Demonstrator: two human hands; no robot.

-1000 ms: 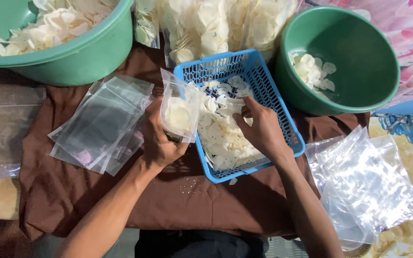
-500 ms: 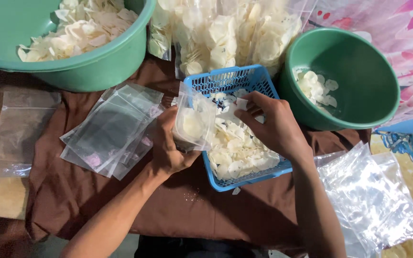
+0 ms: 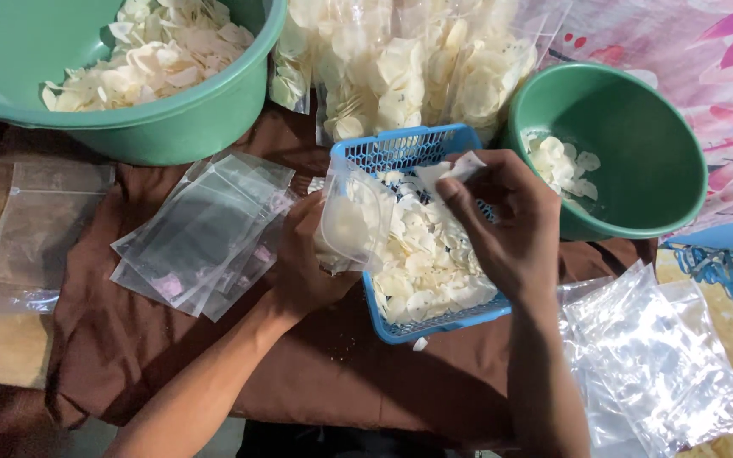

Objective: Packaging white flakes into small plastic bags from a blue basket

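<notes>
My left hand (image 3: pixel 303 267) grips a small clear plastic bag (image 3: pixel 351 222) partly filled with pale thin chips, held upright at the left edge of a blue plastic basket (image 3: pixel 400 148). The basket holds a heap of the same white chips (image 3: pixel 422 263). My right hand (image 3: pixel 502 229) hovers over the basket with a few chips (image 3: pixel 461 164) pinched in its fingertips, just right of the bag's mouth.
A stack of empty clear bags (image 3: pixel 205 233) lies left on the brown cloth (image 3: pixel 316 373). A large green basin (image 3: pixel 188 119) of chips sits top left, a smaller green bowl (image 3: pixel 638 161) right. Filled chip bags (image 3: pixel 409 64) stand behind; more clear bags (image 3: pixel 655 365) lie at lower right.
My right hand has lifted out of the basket's chips with a few pinched and moved up toward the bag. The left hand keeps hold of the bag.
</notes>
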